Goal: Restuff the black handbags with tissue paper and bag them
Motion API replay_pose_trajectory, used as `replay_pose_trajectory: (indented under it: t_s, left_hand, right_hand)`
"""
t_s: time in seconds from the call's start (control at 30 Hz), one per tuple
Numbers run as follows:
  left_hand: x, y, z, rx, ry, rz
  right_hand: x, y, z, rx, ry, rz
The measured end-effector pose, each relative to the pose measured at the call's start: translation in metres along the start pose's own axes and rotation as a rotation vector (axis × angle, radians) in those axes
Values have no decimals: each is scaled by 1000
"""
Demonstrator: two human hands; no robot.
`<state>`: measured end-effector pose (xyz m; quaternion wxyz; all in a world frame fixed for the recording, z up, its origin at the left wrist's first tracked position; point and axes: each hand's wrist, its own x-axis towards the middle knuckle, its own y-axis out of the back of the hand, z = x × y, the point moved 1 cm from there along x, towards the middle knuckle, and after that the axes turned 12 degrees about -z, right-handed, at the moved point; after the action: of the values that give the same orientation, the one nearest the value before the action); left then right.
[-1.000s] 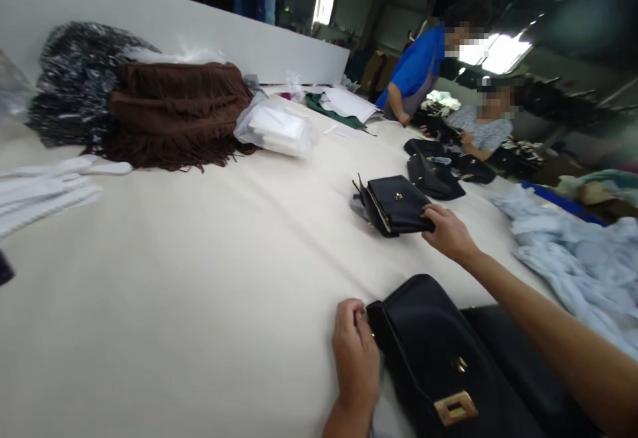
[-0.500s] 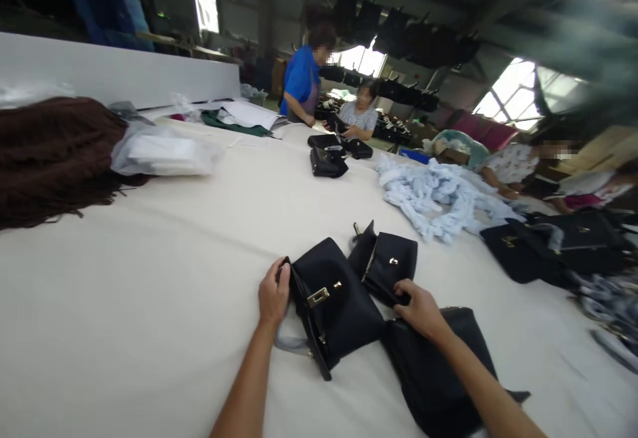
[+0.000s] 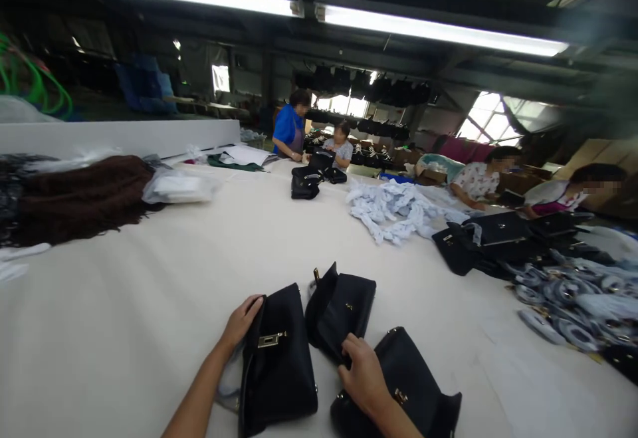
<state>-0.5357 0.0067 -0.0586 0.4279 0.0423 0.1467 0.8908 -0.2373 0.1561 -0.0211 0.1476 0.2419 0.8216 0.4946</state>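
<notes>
Three black handbags with gold hardware lie close together on the cream-covered table. My left hand [image 3: 242, 322] grips the flap edge of the left handbag [image 3: 282, 365], thumb and fingers closed on it. A gold clasp plate shows on that flap, and a grey-wrapped handle [image 3: 230, 378] hangs beside it. With bent fingers pressed together, my right hand [image 3: 363, 371] is at the lower edge of the middle handbag [image 3: 343, 312], whose flap stands raised. Below my right hand and wrist lies the right handbag [image 3: 411, 371], partly covered by them.
Brown fringed fabric [image 3: 84, 192] and a plastic-wrapped packet [image 3: 177, 187] lie left. Light blue crumpled material [image 3: 393, 205], more black bags [image 3: 498, 232] and wrapped straps [image 3: 568, 298] lie right. Several people work around the far side, near another group of black bags [image 3: 305, 185].
The view has tilted up and shifted. My left hand has turned the left handbag more upright, and its flap now lies closer over the front. My right hand stays by the middle handbag.
</notes>
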Motion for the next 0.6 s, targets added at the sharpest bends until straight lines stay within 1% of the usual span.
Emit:
replay_pose_trajectory:
  t_s: [0.1,0.17,0.23,0.3,0.4,0.43,0.5,0.57,0.6]
  left_hand:
    - [-52,-25,5,21,33,20]
    - [-78,-44,5,47,66,14]
    - [-96,-64,2,110,97,-12]
    - [-110,-83,2,211,122,-38]
    - [-126,-101,10,339,168,-24]
    - [-131,-103,15,364,190,-8]
    - [-142,-102,22,397,247,16]
    - [-157,-98,23,409,316,22]
    - [-167,-96,20,412,349,35]
  right_hand:
    - [-39,3,14,-2,10,-50]
    - [-65,5,25,16,22,-62]
    - [-92,7,36,41,28,-58]
    - [-120,14,47,75,37,-60]
    - [-162,36,68,163,137,-62]
    - [-176,48,79,192,183,-35]
    - [-206,72,110,208,233,89]
    - [-240,93,151,166,213,284]
    - [-259,99,174,136,202,384]
